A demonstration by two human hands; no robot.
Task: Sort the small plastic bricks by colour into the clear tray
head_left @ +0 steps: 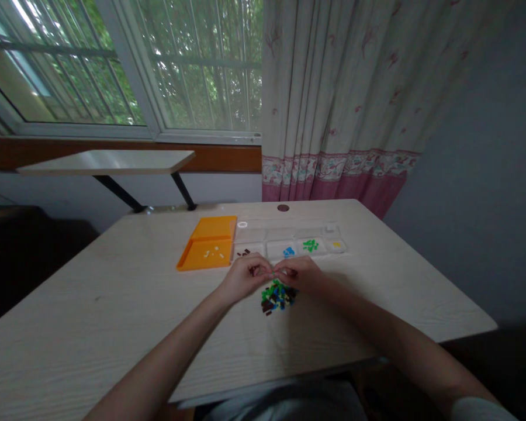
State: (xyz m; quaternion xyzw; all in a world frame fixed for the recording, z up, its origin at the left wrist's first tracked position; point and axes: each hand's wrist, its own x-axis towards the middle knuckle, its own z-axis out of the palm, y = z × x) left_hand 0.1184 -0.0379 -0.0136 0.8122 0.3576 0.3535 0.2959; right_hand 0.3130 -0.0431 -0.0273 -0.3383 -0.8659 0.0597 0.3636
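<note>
My left hand (248, 276) and my right hand (301, 273) meet at the fingertips, both pinched closed. Whatever lies between them is too small to make out. Just below and in front of them is a pile of small building bricks (278, 297) in green, brown, blue and pale colours. Behind my hands a clear compartment box (284, 233) lies with its lid raised or folded back. Its front compartments hold brown bricks (244, 252), blue bricks (288, 252), green bricks (310, 245) and a yellow piece (336, 244).
An orange tray (190, 257) with several white pieces (213, 252) adjoins the clear box on the left. A raised shelf (114, 161) on black legs stands at the table's back left. The wooden table (127, 304) ends close to my body; a curtain (333, 105) hangs behind.
</note>
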